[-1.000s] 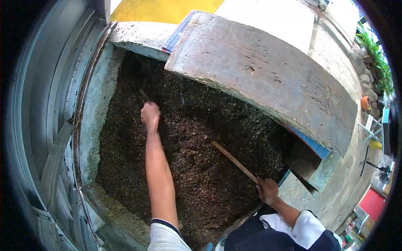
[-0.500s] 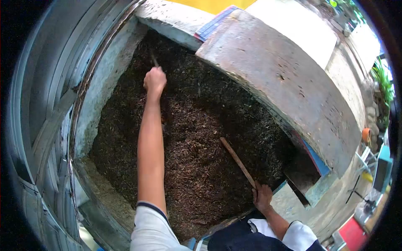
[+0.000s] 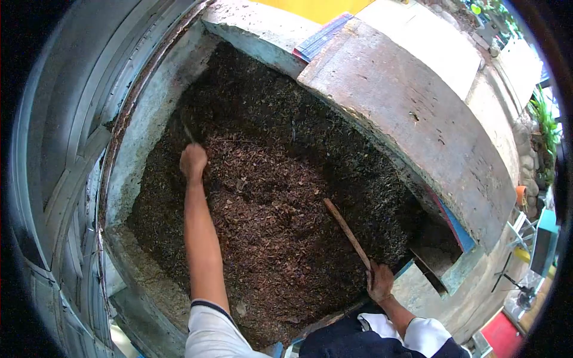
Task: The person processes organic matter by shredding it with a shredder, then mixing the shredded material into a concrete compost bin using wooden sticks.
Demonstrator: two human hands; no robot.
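My left hand (image 3: 194, 161) is closed around a thin-shafted hand tool (image 3: 188, 132), whose far end is lost in the dark soil near the left wall. Around it lies crumbly compost (image 3: 262, 221), reddish brown with leaf bits in the middle and darker along the sides. At the near right edge, my right hand (image 3: 380, 281) grips the lower end of a wooden stick (image 3: 347, 231). That stick slants up and left over the compost.
A concrete bin wall (image 3: 146, 119) encloses the compost at the left and back. A thick slab (image 3: 412, 125) covers the right side. Corrugated metal sheeting (image 3: 71, 143) stands at the far left. An orange pot (image 3: 521, 195) is off to the right.
My left hand has come nearer and to the left with its tool, from the back of the bin. My right hand and the stick have barely shifted.
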